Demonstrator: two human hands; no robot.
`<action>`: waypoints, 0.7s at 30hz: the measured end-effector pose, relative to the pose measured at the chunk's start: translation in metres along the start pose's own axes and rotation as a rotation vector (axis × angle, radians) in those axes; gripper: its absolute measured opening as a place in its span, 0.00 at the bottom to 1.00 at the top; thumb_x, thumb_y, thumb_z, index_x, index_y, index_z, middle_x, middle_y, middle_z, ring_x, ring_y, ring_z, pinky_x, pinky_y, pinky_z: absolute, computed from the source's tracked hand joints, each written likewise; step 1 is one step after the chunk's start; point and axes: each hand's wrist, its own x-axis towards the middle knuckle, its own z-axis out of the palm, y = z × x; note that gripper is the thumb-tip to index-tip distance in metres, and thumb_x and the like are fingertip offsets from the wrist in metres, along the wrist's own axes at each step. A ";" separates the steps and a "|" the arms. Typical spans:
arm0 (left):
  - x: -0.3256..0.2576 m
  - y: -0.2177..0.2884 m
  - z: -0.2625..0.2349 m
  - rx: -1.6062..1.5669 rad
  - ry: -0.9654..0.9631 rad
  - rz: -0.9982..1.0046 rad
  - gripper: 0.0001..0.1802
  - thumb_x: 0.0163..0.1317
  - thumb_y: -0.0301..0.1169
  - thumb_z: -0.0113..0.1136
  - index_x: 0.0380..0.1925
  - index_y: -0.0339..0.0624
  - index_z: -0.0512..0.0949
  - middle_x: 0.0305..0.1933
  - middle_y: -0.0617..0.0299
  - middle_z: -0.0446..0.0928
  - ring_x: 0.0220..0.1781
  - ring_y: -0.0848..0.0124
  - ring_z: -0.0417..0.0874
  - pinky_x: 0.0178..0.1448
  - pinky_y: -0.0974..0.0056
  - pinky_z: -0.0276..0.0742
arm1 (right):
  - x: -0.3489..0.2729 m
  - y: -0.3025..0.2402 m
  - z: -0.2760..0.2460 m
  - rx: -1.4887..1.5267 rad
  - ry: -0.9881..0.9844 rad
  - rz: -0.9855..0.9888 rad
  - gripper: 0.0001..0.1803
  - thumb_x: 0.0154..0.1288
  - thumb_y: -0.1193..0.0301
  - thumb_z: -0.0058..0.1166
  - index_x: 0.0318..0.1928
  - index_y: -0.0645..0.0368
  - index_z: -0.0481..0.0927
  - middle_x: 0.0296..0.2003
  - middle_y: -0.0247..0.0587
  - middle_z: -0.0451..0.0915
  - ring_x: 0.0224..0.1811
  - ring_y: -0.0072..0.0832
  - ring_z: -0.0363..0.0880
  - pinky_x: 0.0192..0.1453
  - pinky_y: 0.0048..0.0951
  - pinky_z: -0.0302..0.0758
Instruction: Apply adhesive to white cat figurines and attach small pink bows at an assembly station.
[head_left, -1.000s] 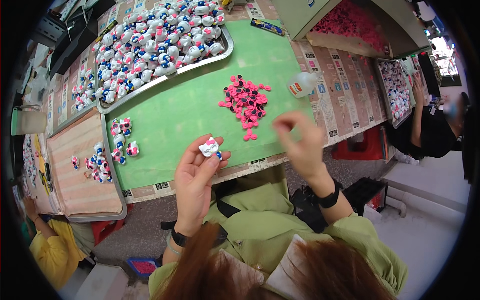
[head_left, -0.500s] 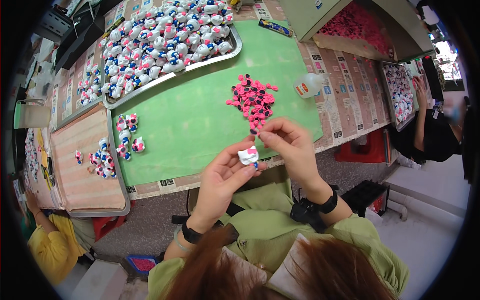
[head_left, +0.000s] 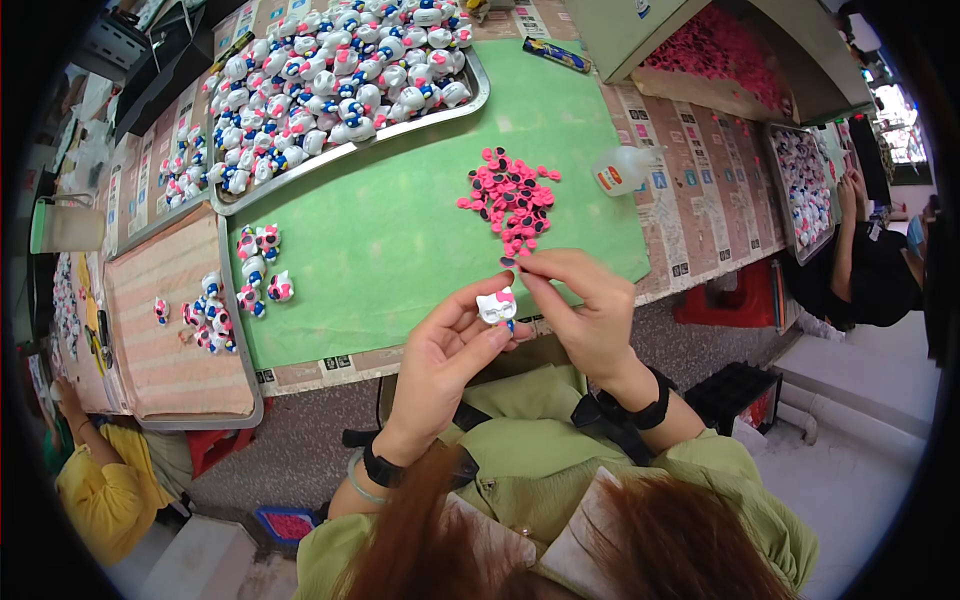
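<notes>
My left hand (head_left: pixel 441 350) is closed around a small white cat figurine (head_left: pixel 495 307) with a pink bow and a blue lower part, its face turned up. Just beside it, my right hand (head_left: pixel 585 305) pinches thumb and forefinger together. At those fingertips is a small dark oval piece (head_left: pixel 508 262) with pink about it, close above the figurine. Beyond the fingers, a heap of pink pieces (head_left: pixel 512 200), several with black faces, lies on the green mat (head_left: pixel 370 260).
A metal tray (head_left: pixel 350 150) heaped with figurines stands at far left. A cloth-lined tray (head_left: pixel 180 370) holds more, near several loose figurines (head_left: pixel 253 270). A clear bottle (head_left: pixel 620 170), a marker (head_left: pixel 556 54) and a box of pink pieces (head_left: pixel 715 60) lie beyond. Co-workers sit either side.
My right hand has tilted slightly, with its fingers drawn closer together at the dark piece. The left hand keeps its hold on the figurine. The whole view has shifted a little.
</notes>
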 end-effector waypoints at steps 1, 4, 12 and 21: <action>0.000 0.000 -0.001 0.022 0.015 0.008 0.22 0.56 0.21 0.48 0.51 0.31 0.61 0.46 0.57 0.69 0.44 0.71 0.74 0.48 0.70 0.70 | 0.000 0.000 -0.001 0.011 0.030 -0.018 0.09 0.46 0.82 0.54 0.32 0.63 0.77 0.28 0.43 0.76 0.28 0.34 0.75 0.31 0.28 0.72; 0.001 0.002 -0.004 0.053 0.027 0.016 0.21 0.56 0.21 0.48 0.52 0.31 0.61 0.46 0.58 0.70 0.44 0.73 0.74 0.48 0.71 0.70 | 0.001 -0.008 -0.009 -0.045 -0.104 -0.176 0.11 0.44 0.82 0.54 0.32 0.63 0.77 0.29 0.42 0.76 0.28 0.34 0.75 0.31 0.28 0.72; 0.000 0.002 -0.003 0.072 0.027 0.070 0.21 0.58 0.21 0.46 0.52 0.31 0.61 0.46 0.57 0.70 0.45 0.74 0.73 0.49 0.71 0.70 | 0.002 -0.008 -0.006 -0.216 -0.190 -0.429 0.16 0.36 0.79 0.56 0.34 0.61 0.77 0.32 0.39 0.75 0.33 0.34 0.73 0.33 0.30 0.71; -0.005 0.003 -0.006 0.111 0.046 0.189 0.18 0.55 0.22 0.52 0.47 0.34 0.68 0.41 0.59 0.71 0.45 0.73 0.72 0.49 0.70 0.67 | 0.002 -0.020 -0.006 0.367 -0.235 0.182 0.12 0.45 0.78 0.56 0.35 0.61 0.77 0.33 0.41 0.74 0.35 0.30 0.72 0.38 0.26 0.68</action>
